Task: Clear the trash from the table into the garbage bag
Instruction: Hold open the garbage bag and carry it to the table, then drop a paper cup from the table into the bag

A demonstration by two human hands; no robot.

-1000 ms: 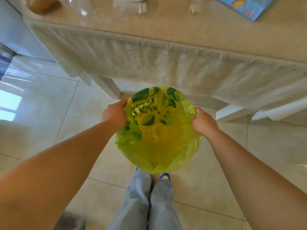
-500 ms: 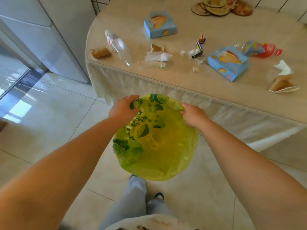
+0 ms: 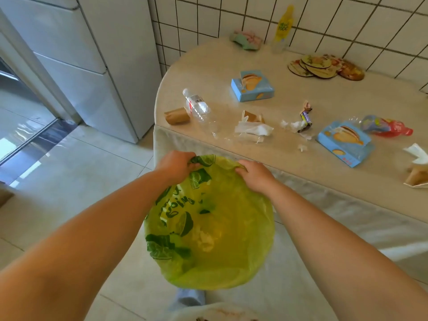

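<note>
A yellow-green garbage bag (image 3: 231, 230) with green lime prints hangs open below the table's front edge, some pale scraps at its bottom. My left hand (image 3: 176, 164) and my right hand (image 3: 256, 176) each grip its rim. On the beige table (image 3: 324, 172) lies trash: a clear plastic bottle (image 3: 196, 107), a brown paper cup (image 3: 177, 115), crumpled white tissue (image 3: 253, 129), a candy wrapper (image 3: 305, 117), two blue snack boxes (image 3: 252, 85) (image 3: 344, 141), a red and blue wrapper (image 3: 386, 126), and torn paper (image 3: 416, 167) at the right edge.
A white fridge (image 3: 92, 66) stands left of the table. Against the tiled wall at the back stand a yellow bottle (image 3: 283, 26), a pink and green cloth (image 3: 246, 40) and several round coasters (image 3: 324, 67). Pale floor tiles lie below, and my legs show under the bag.
My view has lifted from the bag and floor to the table top and wall. Both hands have raised the bag's rim and drawn closer together near the table edge.
</note>
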